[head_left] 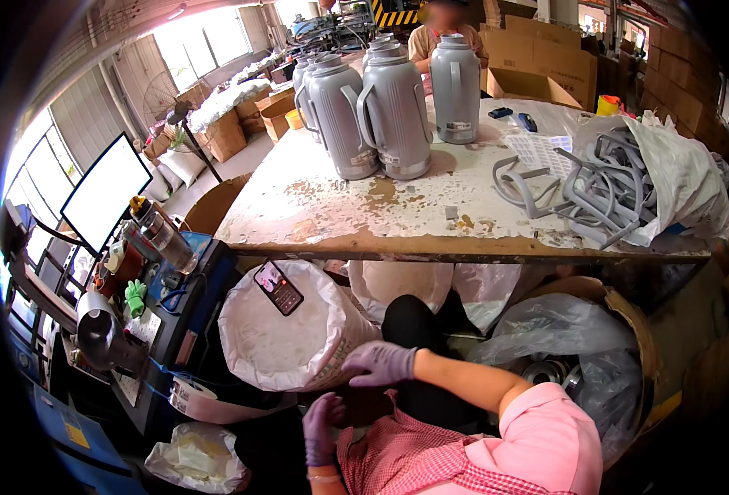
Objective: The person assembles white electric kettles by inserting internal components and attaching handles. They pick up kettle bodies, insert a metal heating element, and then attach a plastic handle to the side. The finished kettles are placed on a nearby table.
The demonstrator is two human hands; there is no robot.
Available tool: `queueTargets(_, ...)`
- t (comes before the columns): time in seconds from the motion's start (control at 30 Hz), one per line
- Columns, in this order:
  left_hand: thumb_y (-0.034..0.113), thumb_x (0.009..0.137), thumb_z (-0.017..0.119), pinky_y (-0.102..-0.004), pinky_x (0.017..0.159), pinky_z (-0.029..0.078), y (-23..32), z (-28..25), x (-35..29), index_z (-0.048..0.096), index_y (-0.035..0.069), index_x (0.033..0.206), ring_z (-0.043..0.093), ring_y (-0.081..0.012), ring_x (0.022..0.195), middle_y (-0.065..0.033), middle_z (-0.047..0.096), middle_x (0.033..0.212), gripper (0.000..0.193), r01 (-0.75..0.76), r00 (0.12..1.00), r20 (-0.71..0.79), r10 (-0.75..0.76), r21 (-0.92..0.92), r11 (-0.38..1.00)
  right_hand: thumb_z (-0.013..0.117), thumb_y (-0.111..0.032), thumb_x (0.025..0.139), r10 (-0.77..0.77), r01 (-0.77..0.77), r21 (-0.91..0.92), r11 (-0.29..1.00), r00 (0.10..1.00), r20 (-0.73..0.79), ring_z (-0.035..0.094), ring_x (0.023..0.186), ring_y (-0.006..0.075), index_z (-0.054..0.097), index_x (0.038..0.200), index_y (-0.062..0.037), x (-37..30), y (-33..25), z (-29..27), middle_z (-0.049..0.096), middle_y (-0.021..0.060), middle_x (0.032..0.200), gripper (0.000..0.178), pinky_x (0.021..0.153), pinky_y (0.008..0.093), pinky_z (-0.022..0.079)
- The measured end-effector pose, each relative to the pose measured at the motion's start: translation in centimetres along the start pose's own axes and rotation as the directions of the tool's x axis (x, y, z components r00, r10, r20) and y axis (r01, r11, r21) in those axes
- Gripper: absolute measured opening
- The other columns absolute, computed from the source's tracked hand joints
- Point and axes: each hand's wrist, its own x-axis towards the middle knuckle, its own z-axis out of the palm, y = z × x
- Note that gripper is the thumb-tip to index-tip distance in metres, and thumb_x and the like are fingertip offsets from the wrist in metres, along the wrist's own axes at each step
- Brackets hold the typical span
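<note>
Before the chipped white table (430, 202) (workroom cartons (513, 51) behind), a sack (269, 351) stands.

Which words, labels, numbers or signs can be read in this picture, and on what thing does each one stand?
None can be read reliably.
Grey jugs: labels near the base, too small.
Cardboard box: print, too blurred.
White sack: marks on its side, unclear.
Phone: screen details too small.
Label roll: dark print, too small.
</note>
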Motion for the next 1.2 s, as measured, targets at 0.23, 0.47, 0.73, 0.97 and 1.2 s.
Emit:
queueTargets(0.23, 0.039, 0.094, 0.056, -0.0405, 0.093, 0.048, -16.0, -5.7, 2.1, 0.054, 0.011, 0.132, 0.054, -0.0219, 0.113, -0.0072, 0.057, 0.123, 0.047, 0.346, 0.880, -0.223, -0.418, -0.299, 0.889, 0.061, -0.047, 0.085, 0.413, -0.392, -0.148, 0.908, 0.898, 0.154, 0.057, 0.119, 0.0362, 0.062, 0.125, -0.0036, -2.9, 1.5, 12.5, 0.061, 0.0190, 0.128, 0.059, 0.105, 0.0443, 0.043)
queueTargets(0.47, 0.050, 0.090, 0.055, -0.0408, 0.101, 0.039, -15.5, -6.5, 2.9, 0.052, 0.016, 0.123, 0.051, -0.0234, 0.111, -0.0063, 0.053, 0.122, 0.047, 0.099, 0.898, -0.378, -0.224, -0.322, 0.941, 0.061, -0.050, 0.085, 0.474, -0.458, -0.124, 0.880, 0.833, 0.287, 0.059, 0.117, 0.0365, 0.064, 0.122, -0.0039, -7.6, 3.4, 11.8, 0.063, 0.0195, 0.125, 0.060, 0.102, 0.0445, 0.045)
queueTargets(0.73, 0.043, 0.088, 0.060, -0.0464, 0.091, 0.048, -16.2, -5.0, 1.7, 0.060, 0.014, 0.106, 0.054, -0.0252, 0.108, -0.0066, 0.059, 0.108, 0.034, 0.244, 0.847, -0.205, -0.491, -0.671, 0.700, 0.058, -0.053, 0.087, 0.490, -0.490, -0.092, 0.867, 0.800, 0.347, 0.060, 0.115, 0.0371, 0.063, 0.126, -0.0069, -6.7, 2.3, 11.3, 0.064, 0.0199, 0.124, 0.061, 0.100, 0.0459, 0.047)
queueTargets(0.97, 0.042, 0.088, 0.064, -0.0456, 0.094, 0.048, -12.4, -5.2, 1.5, 0.064, 0.011, 0.101, 0.056, -0.0313, 0.112, -0.0099, 0.064, 0.113, 0.034, 0.246, 0.925, -0.052, -0.377, -0.675, 0.696, 0.057, -0.056, 0.087, 0.409, -0.414, -0.137, 0.900, 0.693, 0.593, 0.061, 0.116, 0.0363, 0.062, 0.129, -0.0101, -4.2, -0.4, 11.8, 0.064, 0.0192, 0.125, 0.062, 0.099, 0.0464, 0.048)
queueTargets(1.2, 0.037, 0.096, 0.053, -0.0290, 0.048, 0.030, -2.8, -9.6, 3.4, 0.042, 0.021, 0.062, 0.033, -0.0140, 0.052, 0.0033, 0.034, 0.058, 0.039, 0.049, 0.999, 0.020, -0.051, -0.741, 0.669, 0.062, -0.038, 0.085, -0.018, -0.005, 0.085, 0.996, 0.963, 0.269, 0.065, 0.097, 0.0381, 0.069, 0.104, -0.0032, 1.0, -2.5, 6.7, 0.067, 0.0212, 0.101, 0.040, 0.088, 0.0443, 0.052)
